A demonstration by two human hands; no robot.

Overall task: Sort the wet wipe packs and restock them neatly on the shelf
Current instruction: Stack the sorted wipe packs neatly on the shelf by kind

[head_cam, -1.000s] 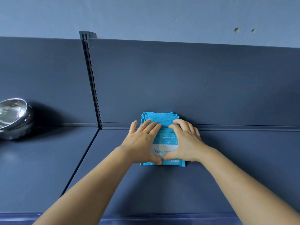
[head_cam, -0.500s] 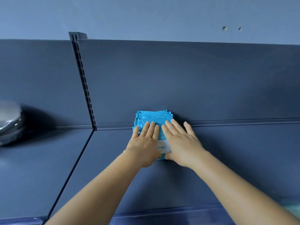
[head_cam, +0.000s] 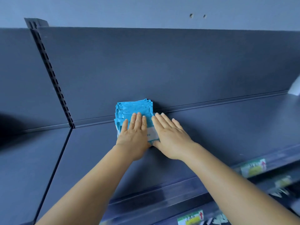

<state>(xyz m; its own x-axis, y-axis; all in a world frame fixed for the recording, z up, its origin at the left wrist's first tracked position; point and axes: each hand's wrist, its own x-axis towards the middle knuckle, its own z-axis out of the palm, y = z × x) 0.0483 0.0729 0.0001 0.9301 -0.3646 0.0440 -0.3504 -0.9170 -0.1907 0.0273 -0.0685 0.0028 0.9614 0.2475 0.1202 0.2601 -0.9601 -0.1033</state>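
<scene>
A stack of blue wet wipe packs lies on the dark shelf, its far end against the back panel. The left hand rests flat on top of the stack, fingers straight, grasping nothing. The right hand lies flat along the stack's right side, fingers extended, touching it. Price labels show on the near-right rail.

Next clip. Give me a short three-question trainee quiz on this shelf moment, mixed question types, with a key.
1. True or false: the left hand lies flat on the blue wipe packs.
2. Where does the stack sit? A) at the front edge of the shelf B) against the back panel C) in a basket
3. Fill in: the right hand's fingers are ___ (straight/curled).

Key: 1 true; 2 B; 3 straight.
</scene>
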